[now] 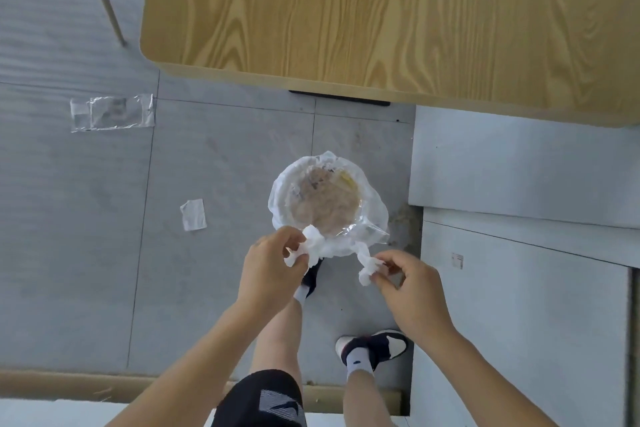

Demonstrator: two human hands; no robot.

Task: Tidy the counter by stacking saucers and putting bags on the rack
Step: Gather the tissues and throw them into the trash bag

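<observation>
A thin white plastic bag [327, 198] hangs open in mid-air over the grey floor, showing a round brownish patch through its mouth. My left hand [268, 270] pinches the bag's left handle [311, 246]. My right hand [412, 291] pinches the right handle [367, 267]. Both handles are bunched between thumb and fingers and held apart. No saucers and no rack are in view.
A wooden table top [381, 10] fills the upper frame. White panels [519, 184] stand at the right. On the floor lie a clear plastic wrapper [112, 113] and a paper scrap [194, 215]. A chair leg [110, 10] stands at upper left. My legs and shoes are below.
</observation>
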